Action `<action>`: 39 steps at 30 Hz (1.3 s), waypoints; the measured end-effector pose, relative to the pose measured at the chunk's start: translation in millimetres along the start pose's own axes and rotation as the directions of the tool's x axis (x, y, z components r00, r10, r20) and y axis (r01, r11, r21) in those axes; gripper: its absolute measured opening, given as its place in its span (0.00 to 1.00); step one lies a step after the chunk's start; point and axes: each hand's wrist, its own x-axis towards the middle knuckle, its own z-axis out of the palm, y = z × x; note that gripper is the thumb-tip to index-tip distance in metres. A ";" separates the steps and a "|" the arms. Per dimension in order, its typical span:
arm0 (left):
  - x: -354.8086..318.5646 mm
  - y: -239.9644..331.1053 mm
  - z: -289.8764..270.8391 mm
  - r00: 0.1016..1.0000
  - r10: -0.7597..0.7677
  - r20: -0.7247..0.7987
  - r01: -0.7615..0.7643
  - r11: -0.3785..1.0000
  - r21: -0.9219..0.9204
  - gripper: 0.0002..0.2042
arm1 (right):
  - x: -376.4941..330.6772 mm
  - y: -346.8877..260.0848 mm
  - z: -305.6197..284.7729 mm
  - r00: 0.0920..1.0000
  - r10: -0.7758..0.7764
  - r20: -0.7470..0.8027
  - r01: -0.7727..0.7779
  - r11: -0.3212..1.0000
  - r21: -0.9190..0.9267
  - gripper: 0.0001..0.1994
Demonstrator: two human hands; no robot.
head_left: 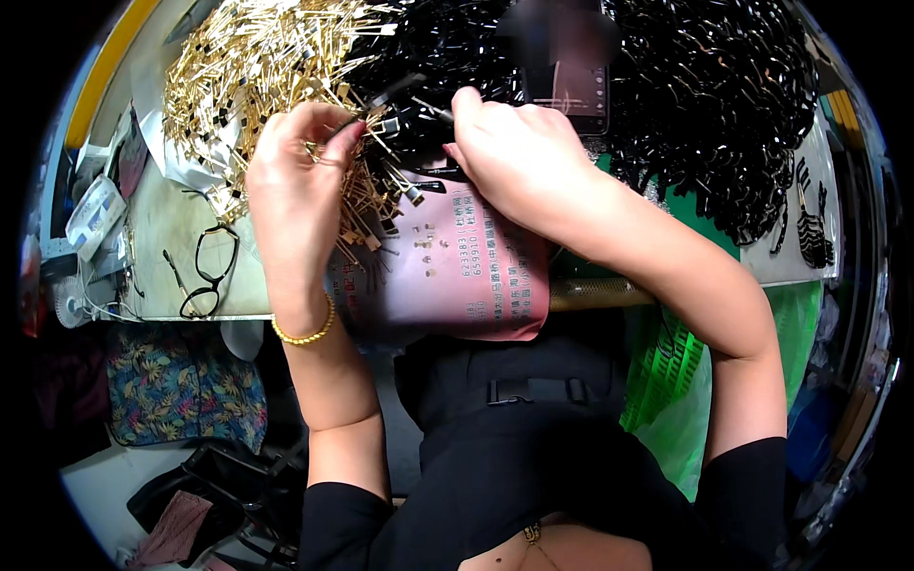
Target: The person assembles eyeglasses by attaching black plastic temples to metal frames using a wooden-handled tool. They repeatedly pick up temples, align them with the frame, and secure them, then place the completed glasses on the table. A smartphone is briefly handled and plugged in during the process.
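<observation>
Pinching gold clips (pixel 286 57): L hand (pixel 300 176), R hand (pixel 514 157) beside.

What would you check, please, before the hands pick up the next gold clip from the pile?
1. Left hand grips a gold clip: ok, one sits between its fingertips.
2. Right hand on a black part: cannot tell, fingertips are hidden.
3. Gold clip pile within reach: ok, beside the left hand.
4. Black parts pile within reach: ok.
5. Printed sheet under the hands: ok.
6. Eyeglasses apart from the piles: ok.
</observation>
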 end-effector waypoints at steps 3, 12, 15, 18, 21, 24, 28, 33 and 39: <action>10.2 8.2 -8.8 0.985 -0.171 0.033 0.164 0.844 -0.510 0.07 | -3.5 0.9 -2.3 1.000 -0.006 -0.029 0.007 1.000 0.016 0.06; -73.3 30.5 -2.6 0.947 -0.289 -0.141 0.213 0.892 -0.398 0.14 | -4.2 1.5 -3.8 0.999 0.045 -0.005 -0.045 0.999 -0.004 0.09; -103.5 11.7 -17.9 0.879 -0.441 0.181 0.471 0.749 -0.465 0.16 | -2.6 1.5 -3.9 0.996 0.043 0.078 -0.047 0.998 0.048 0.12; -97.3 3.3 -10.4 0.902 -0.296 0.313 0.415 0.795 -0.443 0.13 | -3.9 -0.3 -6.3 0.985 0.102 0.141 -0.114 0.990 0.086 0.12; -69.1 8.3 8.9 0.941 -0.196 0.274 0.294 0.875 -0.384 0.11 | 1.8 -1.4 -16.2 0.966 0.172 0.191 -0.201 0.969 0.146 0.09; -51.2 8.7 24.3 0.961 -0.182 0.206 0.267 0.802 -0.534 0.14 | -1.4 1.7 -32.0 0.957 0.191 0.218 -0.236 0.950 0.204 0.09; -60.0 12.3 27.6 0.968 -0.238 0.085 0.245 0.808 -0.535 0.17 | -32.3 8.9 -60.8 0.956 0.211 0.205 -0.269 0.909 0.319 0.11; -97.0 36.2 19.3 0.981 -0.169 0.097 0.195 0.837 -0.512 0.14 | -84.5 15.7 -115.5 0.789 0.311 0.530 -0.614 0.372 0.696 0.18; -117.0 100.7 34.9 0.859 0.061 0.508 0.278 0.777 -0.564 0.14 | -144.1 13.8 -114.4 0.732 0.495 0.468 -0.538 -0.002 0.843 0.08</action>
